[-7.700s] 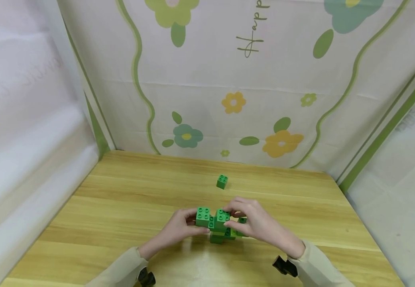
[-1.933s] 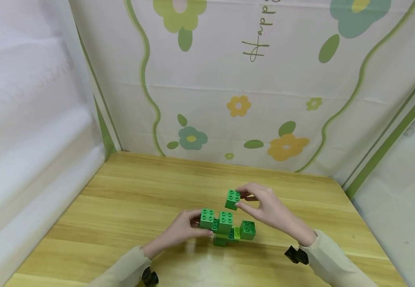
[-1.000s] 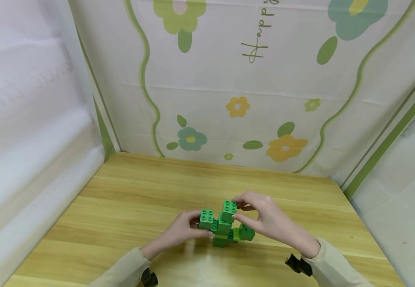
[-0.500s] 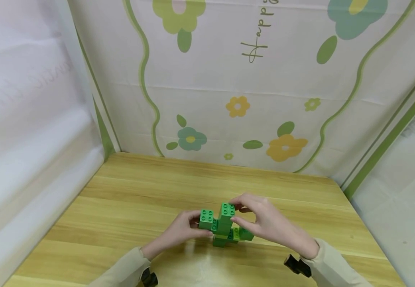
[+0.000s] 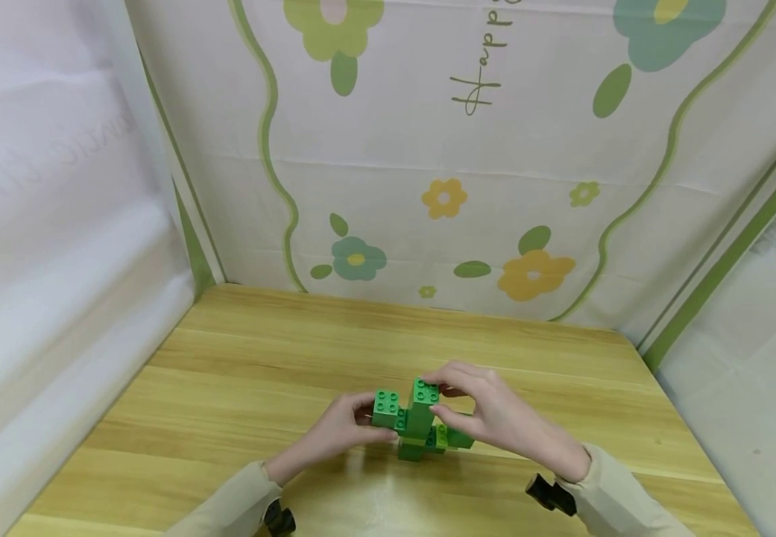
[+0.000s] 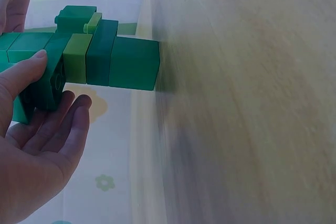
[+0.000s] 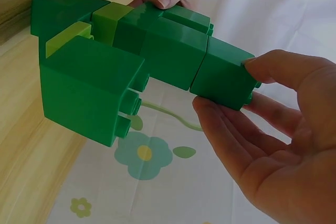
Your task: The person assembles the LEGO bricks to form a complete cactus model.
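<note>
A build of green toy building bricks (image 5: pixel 418 428) stands upright on the table, with lime green layers low in it. My left hand (image 5: pixel 335 432) grips its left side, thumb in front, below a studded side brick (image 5: pixel 385 407). My right hand (image 5: pixel 505 418) pinches the square green brick (image 7: pixel 223 74) topping the middle column between thumb and fingers. In the right wrist view a thin dark seam runs between that brick and the one beneath. Another studded brick (image 7: pixel 86 90) juts out on the right side, partly hidden by my right hand in the head view.
The wooden table (image 5: pixel 260 358) stretches around the build. White cloth with printed flowers hangs behind it (image 5: pixel 388 186) and along both sides. Black wrist straps (image 5: pixel 551 495) sit over the beige sleeves (image 5: pixel 619 496).
The loose brick from the back of the table has been picked up by my right hand, brought over the build and lowered onto the middle column. My left hand keeps its grip.
</note>
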A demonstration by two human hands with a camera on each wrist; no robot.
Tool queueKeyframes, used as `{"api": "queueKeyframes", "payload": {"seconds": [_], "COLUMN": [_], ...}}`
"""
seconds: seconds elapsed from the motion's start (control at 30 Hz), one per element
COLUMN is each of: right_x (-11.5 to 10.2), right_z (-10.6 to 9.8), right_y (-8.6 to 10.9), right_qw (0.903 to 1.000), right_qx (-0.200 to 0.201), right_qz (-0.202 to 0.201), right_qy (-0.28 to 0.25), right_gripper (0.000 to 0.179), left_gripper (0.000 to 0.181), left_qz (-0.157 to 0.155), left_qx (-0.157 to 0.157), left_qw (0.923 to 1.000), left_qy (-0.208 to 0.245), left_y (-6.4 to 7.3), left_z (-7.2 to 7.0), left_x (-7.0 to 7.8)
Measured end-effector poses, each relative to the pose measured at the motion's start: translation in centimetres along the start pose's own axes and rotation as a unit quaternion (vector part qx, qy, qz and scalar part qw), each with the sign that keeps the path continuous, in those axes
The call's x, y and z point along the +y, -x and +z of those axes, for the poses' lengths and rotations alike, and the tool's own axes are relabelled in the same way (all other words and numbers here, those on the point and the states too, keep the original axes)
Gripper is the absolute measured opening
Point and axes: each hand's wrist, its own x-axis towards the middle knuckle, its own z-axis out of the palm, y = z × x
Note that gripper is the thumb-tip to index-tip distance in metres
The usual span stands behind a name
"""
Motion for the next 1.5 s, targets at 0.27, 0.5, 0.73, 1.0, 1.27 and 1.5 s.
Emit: {"api": "queueKeyframes", "payload": {"seconds": [0.27, 0.5, 0.73, 1.0, 1.27, 1.5], "right_x": [-0.2, -0.3, -0.5, -0.4, -0.1, 0.6], "right_z": [0.0, 0.1, 0.1, 0.4, 0.4, 0.4], "right_y": [-0.3, -0.4, -0.4, 0.2, 1.6, 3.8], "right_qw": [0.9997, 0.9995, 0.9996, 0.9994, 0.9980, 0.9956], "right_qx": [-0.005, -0.001, -0.006, -0.005, 0.014, 0.025], "right_qz": [0.024, 0.030, 0.028, 0.027, 0.055, 0.077], "right_qy": [-0.003, -0.010, -0.002, 0.022, 0.028, 0.047], "right_gripper": [0.031, 0.029, 0.029, 0.036, 0.040, 0.040], "left_gripper": [0.041, 0.042, 0.041, 0.044, 0.043, 0.050], "left_qz": [-0.002, -0.002, 0.003, 0.002, -0.001, -0.005], "left_qx": [0.002, 0.004, 0.005, 0.002, -0.001, -0.005], "left_qw": [1.0000, 1.0000, 1.0000, 1.0000, 1.0000, 0.9998], "left_qy": [0.003, 0.000, -0.006, -0.005, -0.002, 0.018], "left_y": [0.0, 0.1, 0.1, 0.3, 0.3, 0.5], "left_z": [0.1, 0.1, 0.0, 0.1, 0.1, 0.0], "left_x": [0.3, 0.3, 0.2, 0.0, 0.0, 0.3]}}
